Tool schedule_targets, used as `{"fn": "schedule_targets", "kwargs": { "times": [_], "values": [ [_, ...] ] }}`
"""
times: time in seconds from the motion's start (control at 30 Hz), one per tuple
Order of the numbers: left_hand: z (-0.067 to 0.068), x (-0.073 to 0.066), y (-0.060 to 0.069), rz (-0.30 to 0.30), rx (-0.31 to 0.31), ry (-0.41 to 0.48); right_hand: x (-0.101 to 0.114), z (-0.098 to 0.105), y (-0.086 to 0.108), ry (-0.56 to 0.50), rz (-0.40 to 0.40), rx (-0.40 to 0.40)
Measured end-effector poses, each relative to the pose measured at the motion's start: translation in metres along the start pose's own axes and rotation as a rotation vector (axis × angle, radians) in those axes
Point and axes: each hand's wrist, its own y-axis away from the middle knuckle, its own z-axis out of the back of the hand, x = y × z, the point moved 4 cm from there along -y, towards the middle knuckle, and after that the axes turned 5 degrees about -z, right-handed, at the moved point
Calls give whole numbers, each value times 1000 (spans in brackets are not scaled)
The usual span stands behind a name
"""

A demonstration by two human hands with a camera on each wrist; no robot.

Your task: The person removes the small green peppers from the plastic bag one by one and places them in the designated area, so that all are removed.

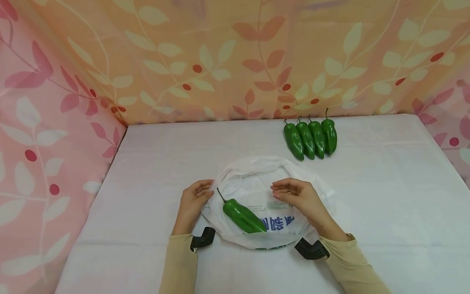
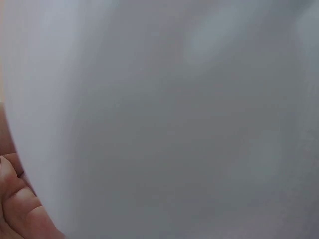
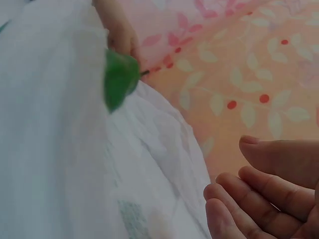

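A white plastic bag [image 1: 253, 173] with blue print lies on the table, its mouth spread wide. One long green pepper [image 1: 242, 214] is inside the opening, stem toward the upper left; the right wrist view shows its stem end [image 3: 122, 74] too. My left hand [image 1: 192, 204] pinches the bag's left rim between thumb and fingers. In the left wrist view the bag [image 2: 174, 124] fills most of the picture and hides much of that hand. Over the right part of the opening is my right hand [image 1: 302, 200], fingers loosely bent, thumb apart, holding nothing.
Several green peppers [image 1: 310, 139] lie side by side in a row near the table's back edge, right of centre. A white cloth covers the table [image 1: 147, 163]. Leaf-patterned curtains [image 1: 220, 61] stand behind and at both sides.
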Motion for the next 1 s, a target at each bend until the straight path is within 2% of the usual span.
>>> {"fn": "schedule_targets", "kwargs": {
  "times": [0.17,0.4,0.63,0.83,1.0],
  "values": [
    [1,0,-1,8,2,1,-4,-15,1,6,-51,88],
    [0,0,-1,-4,9,5,-9,-37,4,75,-23,209],
    [0,0,0,5,9,1,-15,-48,4,204,-16,247],
    [1,0,0,18,14,10,-17,-51,6,219,-12,286],
    [0,2,-1,24,18,15,-18,-53,5,300,24,272]
  ]
}}
